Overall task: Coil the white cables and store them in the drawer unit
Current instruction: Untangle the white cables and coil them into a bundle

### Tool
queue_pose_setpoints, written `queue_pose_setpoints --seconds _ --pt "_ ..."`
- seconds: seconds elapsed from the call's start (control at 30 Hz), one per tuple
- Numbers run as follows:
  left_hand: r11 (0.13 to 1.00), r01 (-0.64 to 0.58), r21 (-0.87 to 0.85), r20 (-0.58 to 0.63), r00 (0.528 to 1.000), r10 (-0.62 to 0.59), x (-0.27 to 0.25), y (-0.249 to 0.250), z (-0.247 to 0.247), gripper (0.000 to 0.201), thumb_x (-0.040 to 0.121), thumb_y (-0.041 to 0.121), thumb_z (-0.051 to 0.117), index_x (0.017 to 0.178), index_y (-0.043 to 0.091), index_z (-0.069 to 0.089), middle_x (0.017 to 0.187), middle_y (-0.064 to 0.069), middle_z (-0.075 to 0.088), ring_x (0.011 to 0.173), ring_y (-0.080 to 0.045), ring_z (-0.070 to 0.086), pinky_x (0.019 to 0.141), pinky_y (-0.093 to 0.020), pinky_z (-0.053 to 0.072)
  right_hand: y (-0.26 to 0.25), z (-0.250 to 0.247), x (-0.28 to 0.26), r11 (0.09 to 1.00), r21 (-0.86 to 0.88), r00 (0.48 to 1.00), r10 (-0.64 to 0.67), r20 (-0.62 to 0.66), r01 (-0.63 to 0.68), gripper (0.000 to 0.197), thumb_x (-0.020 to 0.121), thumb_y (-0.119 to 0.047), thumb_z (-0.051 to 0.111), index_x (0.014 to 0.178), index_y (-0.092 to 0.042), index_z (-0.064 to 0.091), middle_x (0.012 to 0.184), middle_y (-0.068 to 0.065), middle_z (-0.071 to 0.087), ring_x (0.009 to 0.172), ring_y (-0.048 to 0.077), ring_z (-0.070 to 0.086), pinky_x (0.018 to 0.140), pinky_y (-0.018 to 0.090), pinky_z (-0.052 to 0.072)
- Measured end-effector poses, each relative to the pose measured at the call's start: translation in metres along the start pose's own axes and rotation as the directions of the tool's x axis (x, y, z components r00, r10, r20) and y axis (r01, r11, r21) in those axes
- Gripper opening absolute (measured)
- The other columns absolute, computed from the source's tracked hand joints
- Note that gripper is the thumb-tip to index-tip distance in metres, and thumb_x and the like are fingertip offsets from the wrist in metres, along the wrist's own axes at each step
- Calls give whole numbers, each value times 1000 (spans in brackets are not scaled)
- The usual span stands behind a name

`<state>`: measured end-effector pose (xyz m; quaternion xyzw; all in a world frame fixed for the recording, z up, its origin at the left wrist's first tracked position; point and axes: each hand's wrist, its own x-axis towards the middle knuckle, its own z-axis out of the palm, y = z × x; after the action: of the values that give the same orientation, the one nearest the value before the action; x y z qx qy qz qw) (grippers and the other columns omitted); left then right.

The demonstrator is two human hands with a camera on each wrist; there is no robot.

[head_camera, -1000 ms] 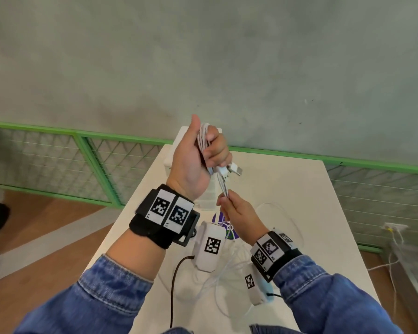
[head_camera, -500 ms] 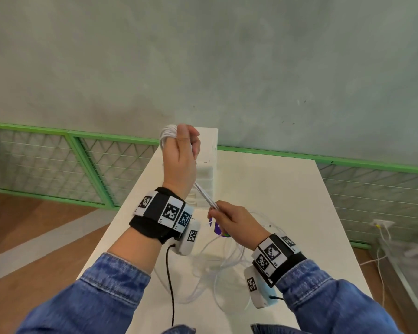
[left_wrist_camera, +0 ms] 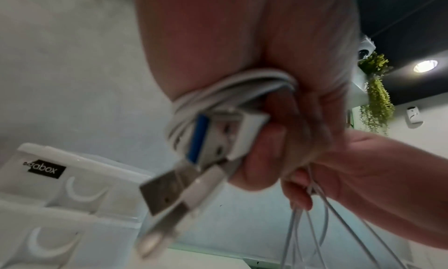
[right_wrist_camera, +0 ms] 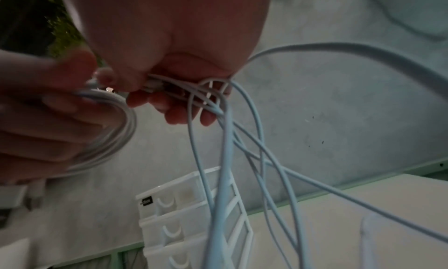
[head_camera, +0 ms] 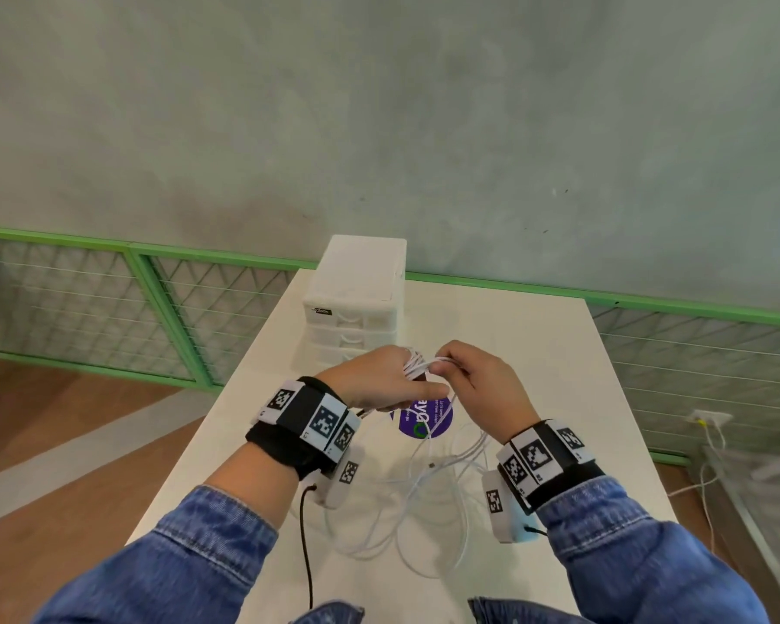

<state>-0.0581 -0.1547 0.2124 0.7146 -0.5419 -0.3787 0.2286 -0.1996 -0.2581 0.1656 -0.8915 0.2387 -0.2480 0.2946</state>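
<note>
My left hand [head_camera: 381,382] grips a coil of white cable [left_wrist_camera: 232,89] wound round its fingers, just in front of the white drawer unit [head_camera: 356,290]. Two USB plugs [left_wrist_camera: 211,139] stick out below the coil in the left wrist view. Close on the right, my right hand [head_camera: 473,380] pinches several strands of the white cables [right_wrist_camera: 206,94] and holds them against the coil [right_wrist_camera: 114,127]. The loose lengths [head_camera: 424,497] hang from my hands and lie in loops on the white table [head_camera: 559,353]. All drawers [right_wrist_camera: 169,233] that I see are shut.
The drawer unit stands at the table's far left edge, by the grey wall. A purple round sticker [head_camera: 424,418] lies on the table under my hands. A green mesh fence [head_camera: 109,308] runs behind the table. A black cord [head_camera: 306,547] hangs from my left wrist.
My left hand has dropped from above the drawer unit to just in front of it. My right hand has risen and moved up to the coil with the strands.
</note>
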Motion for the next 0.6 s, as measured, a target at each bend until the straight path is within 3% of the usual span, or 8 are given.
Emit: queue_pose_setpoints --seconds 0.13,0.27,0.37,0.53,0.6 --pt "1000 -23 -13 -134 991 21 -1 5 4 36 92 41 55 67 18 42 51 5 46 27 -1 37 34 -12 28 14 3 -4 1000 22 1000 11 25 -12 32 90 -44 40 87 -18 58 73 -2 62 69 20 58 64 37 46" --pt "983 -88 -163 -282 959 39 -3 2 -5 37 93 41 52 67 14 47 48 4 44 41 -11 39 49 -27 36 44 14 -18 991 -15 986 137 93 -136 35 92 -47 37 101 -23 60 86 1 70 79 22 63 74 39 51" --pt "968 -101 -229 -368 930 10 -4 1 -10 34 93 40 53 75 11 49 52 1 43 44 -14 38 48 -25 34 58 19 -28 977 2 968 213 132 -215 65 78 -69 21 107 -25 59 83 4 70 78 25 65 76 43 52" --pt "914 -193 -356 -511 859 -18 -4 4 -12 32 94 35 53 70 14 48 50 3 39 39 -8 33 46 -22 32 67 22 -29 971 -56 959 239 153 -233 52 87 -61 34 89 -17 62 76 5 66 75 25 61 73 41 49" --pt "875 -230 -427 -581 811 -71 -3 1 -21 31 93 36 54 74 13 49 50 5 39 39 -8 34 47 -23 32 70 22 -33 968 -22 957 251 149 -250 54 82 -65 37 81 -16 61 77 5 65 76 22 59 72 36 46"
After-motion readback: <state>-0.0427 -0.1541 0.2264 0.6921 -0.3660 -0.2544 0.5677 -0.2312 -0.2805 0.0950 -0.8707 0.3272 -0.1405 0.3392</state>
